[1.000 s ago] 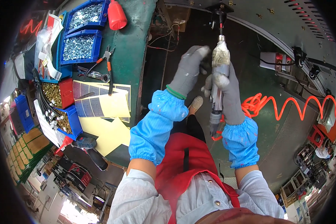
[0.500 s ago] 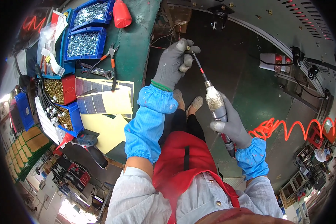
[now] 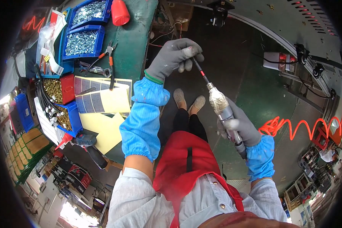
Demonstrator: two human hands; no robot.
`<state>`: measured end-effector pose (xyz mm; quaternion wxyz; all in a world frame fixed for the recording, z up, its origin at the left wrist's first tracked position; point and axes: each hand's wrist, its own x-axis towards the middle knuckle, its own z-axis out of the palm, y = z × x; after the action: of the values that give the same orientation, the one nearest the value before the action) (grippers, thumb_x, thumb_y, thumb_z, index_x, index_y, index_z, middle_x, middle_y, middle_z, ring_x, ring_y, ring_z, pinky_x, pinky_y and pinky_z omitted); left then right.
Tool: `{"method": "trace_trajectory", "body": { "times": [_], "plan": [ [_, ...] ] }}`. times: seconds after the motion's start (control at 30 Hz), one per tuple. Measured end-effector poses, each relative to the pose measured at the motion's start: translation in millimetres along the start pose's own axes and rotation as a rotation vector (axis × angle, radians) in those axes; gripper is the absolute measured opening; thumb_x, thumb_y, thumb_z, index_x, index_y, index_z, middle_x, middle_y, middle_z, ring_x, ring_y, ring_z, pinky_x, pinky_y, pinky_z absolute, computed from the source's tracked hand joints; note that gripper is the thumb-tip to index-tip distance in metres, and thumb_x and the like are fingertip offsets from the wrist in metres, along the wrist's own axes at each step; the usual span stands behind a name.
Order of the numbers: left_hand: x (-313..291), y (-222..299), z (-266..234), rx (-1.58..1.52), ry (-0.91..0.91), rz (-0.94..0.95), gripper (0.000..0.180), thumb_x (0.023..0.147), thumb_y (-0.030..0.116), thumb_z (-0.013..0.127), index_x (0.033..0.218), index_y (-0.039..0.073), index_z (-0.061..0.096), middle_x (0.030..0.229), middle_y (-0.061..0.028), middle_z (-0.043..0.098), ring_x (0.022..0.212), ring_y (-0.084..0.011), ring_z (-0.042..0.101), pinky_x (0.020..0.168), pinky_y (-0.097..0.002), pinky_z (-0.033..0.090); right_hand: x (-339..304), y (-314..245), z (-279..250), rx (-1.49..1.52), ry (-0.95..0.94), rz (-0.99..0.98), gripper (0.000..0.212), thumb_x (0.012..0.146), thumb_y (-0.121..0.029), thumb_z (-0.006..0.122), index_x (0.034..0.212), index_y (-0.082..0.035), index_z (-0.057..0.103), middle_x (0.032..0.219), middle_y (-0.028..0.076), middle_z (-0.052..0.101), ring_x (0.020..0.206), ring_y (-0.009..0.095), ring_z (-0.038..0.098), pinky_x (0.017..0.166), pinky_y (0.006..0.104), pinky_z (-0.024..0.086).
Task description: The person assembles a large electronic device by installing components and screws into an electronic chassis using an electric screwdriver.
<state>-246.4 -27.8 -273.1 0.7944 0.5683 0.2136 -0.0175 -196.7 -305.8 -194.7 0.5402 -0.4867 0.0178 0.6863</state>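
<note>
Tool: powered screwdriver (image 3: pixel 225 112), silver barrel, held tilted in the air over the green floor, in front of the person's body, bit end pointing up and away.
Bit: thin dark bit (image 3: pixel 200 71) with a red band, running from the barrel's nose to the left fingertips.
Right hand (image 3: pixel 244 127): grey glove, closed fully around the lower barrel; carries the tool.
Left hand (image 3: pixel 174 57): grey glove, fingers curled shut, pinching the far tip of the bit.
Handling, barrel: judged rigid and moderately heavy; the wrapped surface looks grippy. Hold at mid-barrel with a full fist.
Handling, bit: judged stiff, light, slim and smooth, so liable to slip. Grip near the tip with fingertips only.
Hose: orange coiled hose (image 3: pixel 292 127) beside the right wrist; its attachment to the tool cannot be seen.
Bench: green bench (image 3: pixel 135 49) to the left, with blue bins of screws (image 3: pixel 81 41), pliers (image 3: pixel 110 59) and yellow sheets (image 3: pixel 102 102).
</note>
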Motion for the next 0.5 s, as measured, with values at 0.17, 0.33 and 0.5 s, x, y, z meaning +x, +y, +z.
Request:
{"method": "trace_trajectory", "body": {
  "times": [0.17,0.33,0.5],
  "plan": [
    [0,-11,25,-0.072,-0.128,-0.074,0.037,0.094,0.034,0.062,0.106,-0.001,0.062,0.084,-0.0105,0.07,0.048,-0.0056,0.054,0.039,-0.0179,0.038,4,22,-3,0.214,-0.012,-0.035,0.096,0.066,-0.04,0.066,0.148,-0.004,0.03,0.075,0.007,0.055,0.056,0.015,0.056,0.055,0.0289,0.049],
    [-6,-27,37,-0.313,0.213,-0.009,0.042,0.1,0.035,0.054,0.114,-0.003,0.056,0.093,-0.0134,0.068,0.038,-0.0045,0.039,0.035,-0.0185,0.03,0,6,11,-0.03,0.134,-0.016,0.091,0.071,-0.025,0.069,0.149,-0.005,0.029,0.089,0.007,0.055,0.065,0.013,0.058,0.058,0.0276,0.05],
    [-2,-36,37,-0.449,0.209,-0.021,0.036,0.1,0.03,0.053,0.112,-0.003,0.059,0.098,-0.019,0.069,0.043,-0.0033,0.042,0.035,-0.0167,0.032,-1,21,5,-0.155,0.185,-0.081,0.093,0.072,-0.024,0.073,0.151,-0.005,0.027,0.103,0.007,0.054,0.07,0.012,0.057,0.06,0.0279,0.049]
  ]
}}
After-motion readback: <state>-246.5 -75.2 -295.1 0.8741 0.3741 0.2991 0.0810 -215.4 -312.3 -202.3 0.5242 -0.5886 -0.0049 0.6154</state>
